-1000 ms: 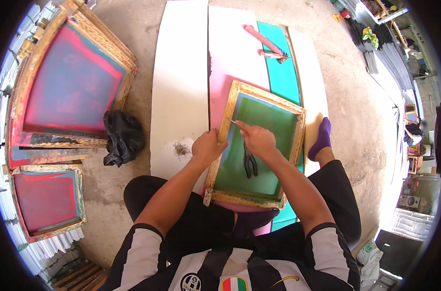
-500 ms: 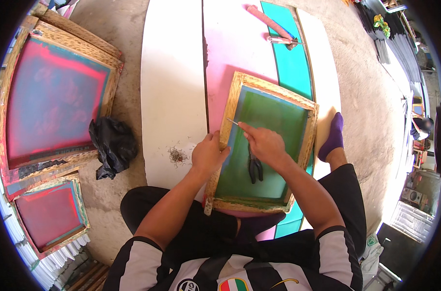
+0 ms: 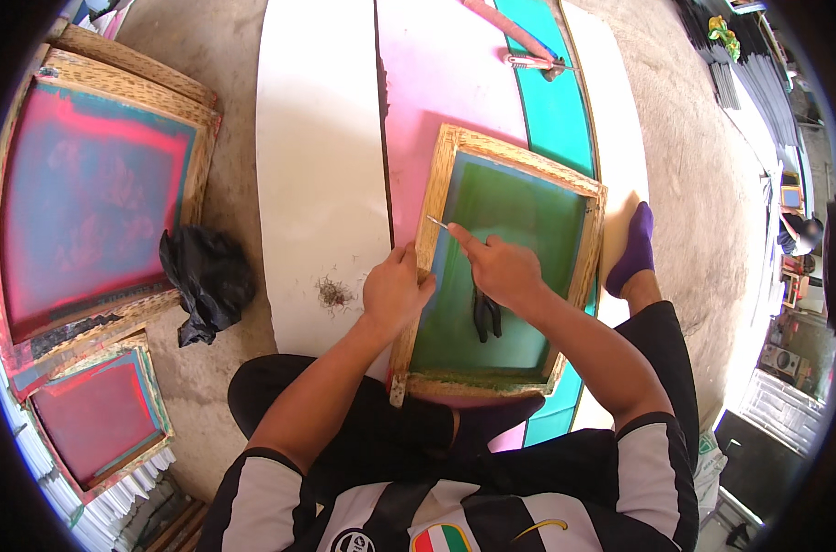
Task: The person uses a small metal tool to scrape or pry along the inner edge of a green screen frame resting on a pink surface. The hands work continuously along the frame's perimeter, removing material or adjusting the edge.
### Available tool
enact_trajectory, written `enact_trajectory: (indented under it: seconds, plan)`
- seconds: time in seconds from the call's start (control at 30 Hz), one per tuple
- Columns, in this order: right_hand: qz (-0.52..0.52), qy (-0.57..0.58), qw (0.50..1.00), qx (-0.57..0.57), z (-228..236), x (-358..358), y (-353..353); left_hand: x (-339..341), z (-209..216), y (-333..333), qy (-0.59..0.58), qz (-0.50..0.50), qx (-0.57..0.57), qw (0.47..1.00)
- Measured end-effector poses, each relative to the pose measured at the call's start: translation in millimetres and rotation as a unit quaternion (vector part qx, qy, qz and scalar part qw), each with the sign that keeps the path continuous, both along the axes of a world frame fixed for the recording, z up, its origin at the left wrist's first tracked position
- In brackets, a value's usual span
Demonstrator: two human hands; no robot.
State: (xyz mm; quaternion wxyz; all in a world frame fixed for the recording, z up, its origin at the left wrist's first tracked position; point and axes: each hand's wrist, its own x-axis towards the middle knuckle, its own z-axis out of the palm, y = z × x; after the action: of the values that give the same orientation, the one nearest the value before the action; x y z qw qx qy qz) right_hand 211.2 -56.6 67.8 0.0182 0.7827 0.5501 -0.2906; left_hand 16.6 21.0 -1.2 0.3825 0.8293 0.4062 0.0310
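Note:
A wooden screen-printing frame (image 3: pixel 519 156) with green mesh (image 3: pixel 519 216) lies tilted across the boards in front of me. My left hand (image 3: pixel 395 290) is closed around its left bar. In my right hand (image 3: pixel 505 271) is a thin tool with a metal shaft (image 3: pixel 438 223), the index finger stretched along it. The shaft's tip is at the upper part of the left bar; the handle is hidden in my fist, so its exact kind cannot be told. Black-handled pliers (image 3: pixel 486 317) lie on the mesh, their jaws hidden by my right hand.
Thin bits like pulled staples (image 3: pixel 333 293) lie heaped on a white board (image 3: pixel 321 166). Beyond the frame are a hammer (image 3: pixel 519 32) and a screwdriver (image 3: pixel 526 62). At left: a black plastic bag (image 3: pixel 206 285) and pink-stained screen frames (image 3: pixel 96 193). My socked foot (image 3: pixel 633 244) is at right.
The view has shifted slightly, so the hammer and screwdriver sit higher in it. Both hands keep their grips, and the shaft's tip stays at the left bar.

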Motion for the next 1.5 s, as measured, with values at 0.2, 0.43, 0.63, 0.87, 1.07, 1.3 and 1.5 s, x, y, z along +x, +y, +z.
enact_trajectory:
  seconds: [0.2,0.43,0.63,0.87,1.07,1.3,1.5]
  plan:
    - [-0.130,0.302,0.942,0.064,-49,30,-13,5,0,3,-0.012,-0.009,-0.003,1.000]
    - [0.084,-0.102,0.989,0.063,-17,21,-3,3,-2,2,-0.007,0.000,0.001,1.000]
    - [-0.111,0.354,0.919,0.130,-67,43,-9,6,1,3,0.013,0.001,-0.008,1.000]
    - [-0.013,0.107,0.994,0.016,-19,26,2,4,1,4,0.009,0.002,-0.009,1.000]
    - [0.010,0.044,0.997,0.059,-24,20,-2,3,-2,2,-0.017,0.002,0.014,1.000]
    - [-0.071,0.313,0.940,0.117,-53,46,0,7,1,4,-0.023,0.010,-0.001,1.000]
    - [0.027,0.078,0.983,0.164,-51,34,0,5,2,4,-0.016,0.009,-0.021,1.000]
